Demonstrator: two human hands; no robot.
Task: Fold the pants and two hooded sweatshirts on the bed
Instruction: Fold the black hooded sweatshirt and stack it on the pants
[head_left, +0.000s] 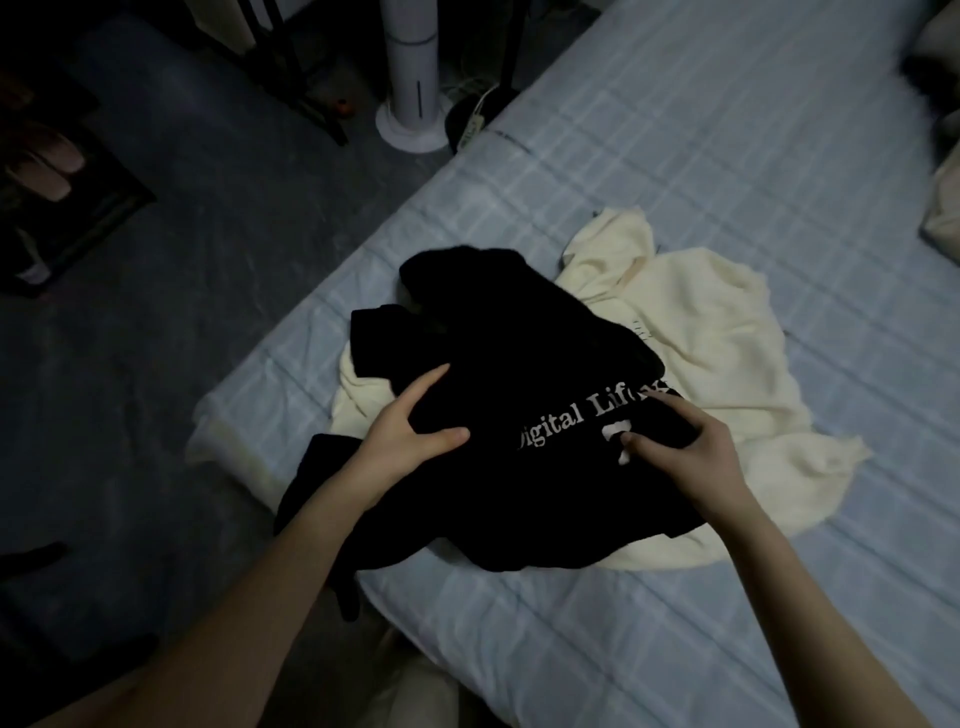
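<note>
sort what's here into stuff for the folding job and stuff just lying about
Job: black sweatshirt, cream sweatshirt under it, bed, left hand and right hand on the black one.
Lying about: white tower appliance on the floor, shoes, pale bundle at the bed's edge.

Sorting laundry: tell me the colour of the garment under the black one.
Cream garment; head view shows it.
</note>
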